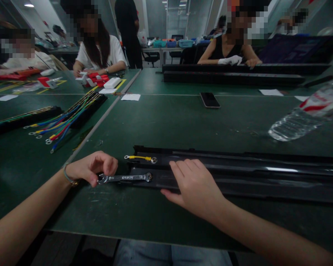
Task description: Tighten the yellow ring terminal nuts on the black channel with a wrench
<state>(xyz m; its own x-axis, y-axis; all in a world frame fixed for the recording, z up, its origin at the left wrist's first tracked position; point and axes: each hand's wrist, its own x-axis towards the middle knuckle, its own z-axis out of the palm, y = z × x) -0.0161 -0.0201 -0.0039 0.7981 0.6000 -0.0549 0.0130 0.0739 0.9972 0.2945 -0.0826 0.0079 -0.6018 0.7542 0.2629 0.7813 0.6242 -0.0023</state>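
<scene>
My left hand [96,168] is curled at the open jaw of a silver combination wrench [122,178], its thumb against that end. The wrench lies level, and its ring end sits around a fastener near the left end of a long black channel [255,181]. My right hand [195,184] grips this channel, fingers flat across its top and thumb along the near side. A short yellow wire [140,158] with ring terminals lies on the channel's far strip. Its right terminal is at a round bolt head [154,160]; the left one sticks out past the end.
A tilted water bottle [296,114] is at the right, a phone [210,100] farther back. Bundled coloured wires [69,120] with ring terminals lie left of a table seam. Across the table, co-workers sit near red and white parts [96,79] and more black channels [233,77].
</scene>
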